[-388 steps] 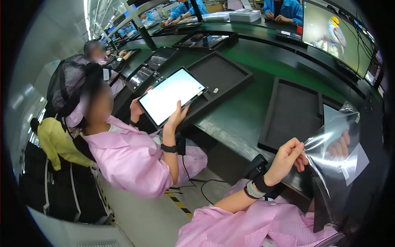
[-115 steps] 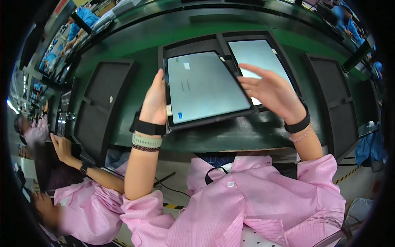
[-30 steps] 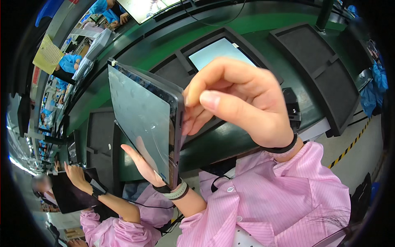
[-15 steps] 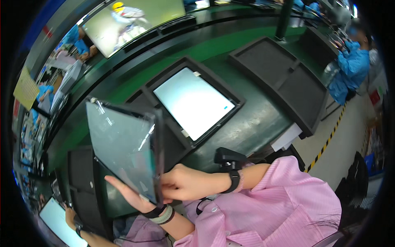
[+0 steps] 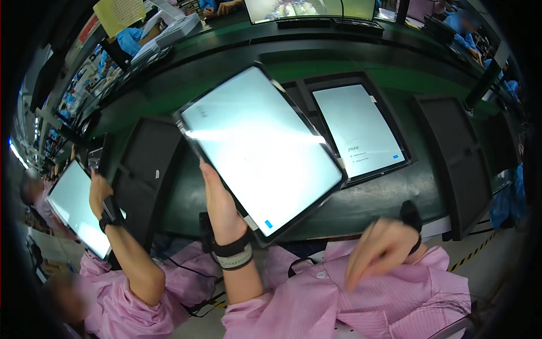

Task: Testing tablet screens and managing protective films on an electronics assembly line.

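Observation:
My left hand grips a tablet by its lower left edge, the thumb along the side. The tablet is tilted in the air with its bright white screen facing me; a small blue button shows at the bottom. My right hand is off the tablet, in front of my pink sleeve and chest, blurred by motion, so its finger pose is unclear. A second lit tablet lies in a dark foam tray just right of the held one.
An unfilled dark tray lies on the right of the green bench, another tray on the left. At left, a co-worker in pink holds a lit tablet. A monitor stands at the back.
The held tablet has turned from nearly edge-on to face me, and its screen now looks bright. My right hand has left the tablet's edge and moved right. The view has swung left.

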`<state>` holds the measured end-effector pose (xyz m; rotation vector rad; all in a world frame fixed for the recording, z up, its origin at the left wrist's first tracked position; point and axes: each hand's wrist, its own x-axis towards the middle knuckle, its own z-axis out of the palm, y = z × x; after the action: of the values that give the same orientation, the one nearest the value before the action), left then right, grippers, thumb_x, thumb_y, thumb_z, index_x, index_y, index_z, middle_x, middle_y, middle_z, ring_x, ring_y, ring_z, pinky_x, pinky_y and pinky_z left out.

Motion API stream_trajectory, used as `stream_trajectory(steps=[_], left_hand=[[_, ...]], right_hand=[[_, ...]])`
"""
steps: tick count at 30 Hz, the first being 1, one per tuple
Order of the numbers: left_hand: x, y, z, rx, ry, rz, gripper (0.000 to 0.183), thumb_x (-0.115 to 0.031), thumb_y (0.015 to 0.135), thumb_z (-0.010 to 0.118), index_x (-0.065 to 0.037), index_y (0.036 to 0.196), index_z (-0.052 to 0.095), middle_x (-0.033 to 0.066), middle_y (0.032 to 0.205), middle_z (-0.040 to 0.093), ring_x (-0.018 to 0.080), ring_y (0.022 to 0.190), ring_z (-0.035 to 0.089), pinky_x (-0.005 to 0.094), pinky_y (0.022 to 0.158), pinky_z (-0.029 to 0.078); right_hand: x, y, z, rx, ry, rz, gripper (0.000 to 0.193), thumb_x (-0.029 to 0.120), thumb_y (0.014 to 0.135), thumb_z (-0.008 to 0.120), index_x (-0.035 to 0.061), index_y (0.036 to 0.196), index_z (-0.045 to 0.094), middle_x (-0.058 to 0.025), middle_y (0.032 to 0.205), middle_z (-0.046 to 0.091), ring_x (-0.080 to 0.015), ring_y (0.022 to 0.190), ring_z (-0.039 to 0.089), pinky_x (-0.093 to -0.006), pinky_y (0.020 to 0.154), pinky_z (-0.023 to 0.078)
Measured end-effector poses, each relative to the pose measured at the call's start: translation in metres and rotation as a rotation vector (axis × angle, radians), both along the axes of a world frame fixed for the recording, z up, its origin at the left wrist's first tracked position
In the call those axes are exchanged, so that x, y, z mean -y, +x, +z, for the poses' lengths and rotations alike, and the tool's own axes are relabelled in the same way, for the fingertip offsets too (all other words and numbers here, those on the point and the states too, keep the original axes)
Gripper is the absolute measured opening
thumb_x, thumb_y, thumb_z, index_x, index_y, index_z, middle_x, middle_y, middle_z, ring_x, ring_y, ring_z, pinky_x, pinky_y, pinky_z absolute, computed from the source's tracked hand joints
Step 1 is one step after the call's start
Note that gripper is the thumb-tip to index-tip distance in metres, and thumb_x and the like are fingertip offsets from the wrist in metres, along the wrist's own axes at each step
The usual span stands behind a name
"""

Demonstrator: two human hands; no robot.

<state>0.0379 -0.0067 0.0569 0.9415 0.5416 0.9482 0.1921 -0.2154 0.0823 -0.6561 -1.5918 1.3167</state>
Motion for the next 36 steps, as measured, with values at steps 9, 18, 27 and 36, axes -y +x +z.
stream_trajectory(steps=[9, 18, 27, 36], left_hand=[[-0.026, 0.0, -0.019, -0.423, 0.169, -0.14, 0.053, -0.039, 0.096, 0.024, 0.001, 0.125, 0.043, 0.0086, 0.113, 0.054, 0.0129, 0.099, 0.052, 0.0226, 0.084, 0.041], [-0.022, 0.004, -0.014, -0.524, 0.274, -0.022, 0.052, -0.02, 0.09, 0.048, 0.005, 0.131, 0.028, 0.0161, 0.104, 0.058, 0.0175, 0.09, 0.056, 0.0265, 0.08, 0.042], [0.006, -0.038, 0.02, -0.402, 0.553, 0.067, 0.046, -0.008, 0.088, 0.045, -0.002, 0.131, 0.029, 0.0182, 0.131, 0.035, 0.0259, 0.122, 0.036, 0.0345, 0.1, 0.028], [0.017, -0.085, -0.03, -0.418, 0.337, 0.301, 0.036, 0.0, 0.088, 0.041, 0.0, 0.123, 0.036, 0.0173, 0.124, 0.041, 0.0244, 0.116, 0.043, 0.0348, 0.096, 0.035]], right_hand=[[0.0, 0.048, 0.004, -0.134, -0.263, -0.642, 0.014, 0.005, 0.082, 0.048, -0.0043, 0.092, 0.053, -0.016, 0.071, 0.063, -0.0177, 0.063, 0.061, -0.0233, 0.054, 0.047], [-0.05, 0.065, 0.006, 0.184, -0.28, -0.637, 0.021, 0.013, 0.085, 0.049, -0.0015, 0.101, 0.052, -0.0112, 0.087, 0.064, -0.0139, 0.083, 0.06, -0.0246, 0.073, 0.046], [-0.147, 0.09, -0.033, 0.933, 0.146, -0.815, 0.036, 0.022, 0.088, 0.043, -0.0074, 0.108, 0.047, -0.0152, 0.112, 0.055, -0.0286, 0.113, 0.047, -0.0417, 0.099, 0.029], [-0.126, 0.08, -0.012, 1.294, 0.25, -0.52, 0.078, 0.041, 0.081, 0.053, -0.0009, 0.135, 0.016, -0.0245, 0.138, 0.021, -0.0331, 0.133, 0.009, -0.0515, 0.106, 0.006]])
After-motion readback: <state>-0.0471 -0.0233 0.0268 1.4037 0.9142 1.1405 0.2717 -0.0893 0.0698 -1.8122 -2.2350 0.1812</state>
